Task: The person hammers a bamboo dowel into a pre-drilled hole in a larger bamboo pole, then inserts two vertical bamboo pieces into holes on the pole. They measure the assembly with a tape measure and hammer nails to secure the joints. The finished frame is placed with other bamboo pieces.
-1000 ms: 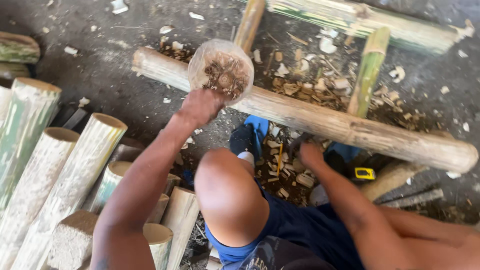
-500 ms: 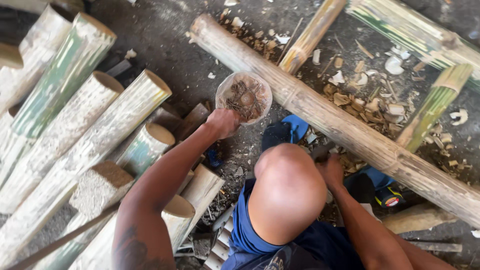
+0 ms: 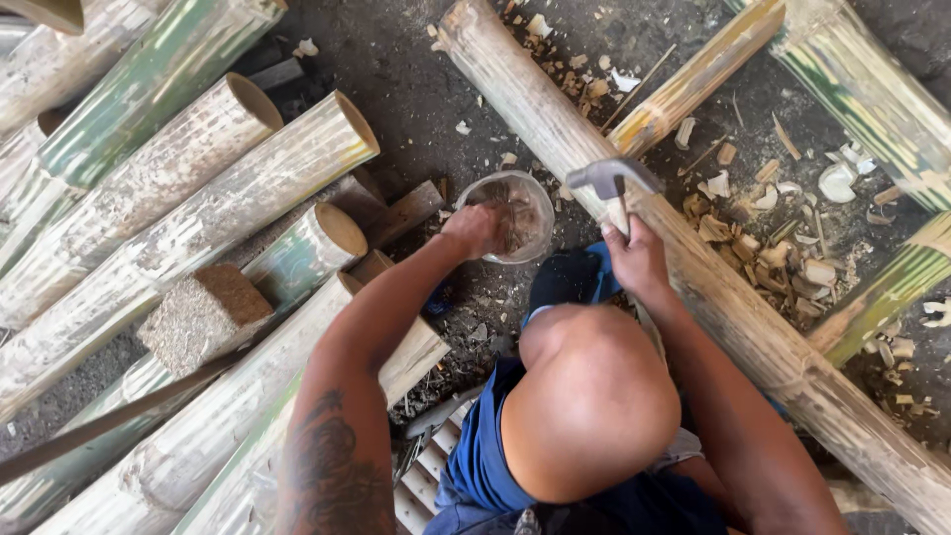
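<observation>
We see a claw hammer (image 3: 611,183) gripped in the right hand (image 3: 637,260), fingers wrapped shut around the pale handle, its grey head raised over the long bamboo pole (image 3: 693,267) that runs diagonally from the far middle to the near right. Just left of it, the left hand (image 3: 474,230) has its fingers curled closed over the near rim of a clear plastic container (image 3: 513,213) holding brownish bits, which sits on the dark ground (image 3: 416,89) beside the pole.

Half a second ago the right hand lay low beside our raised knee with no hammer visible; now it has come up in front of the knee, tool in hand. The container has stayed at the pole's left flank, the left hand still on it.

Our bare knee (image 3: 589,396) and blue shorts (image 3: 485,456) fill the near middle and hide the ground beneath them. To the left, a stack of cut bamboo lengths (image 3: 198,208) lies with open ends facing right, and a rough square block (image 3: 203,317) rests among them. Beyond the pole to the right, pale wood chips (image 3: 783,258) litter the ground between it and further green-streaked bamboo poles (image 3: 862,89). A thin dark rod (image 3: 119,416) crosses the near left.
</observation>
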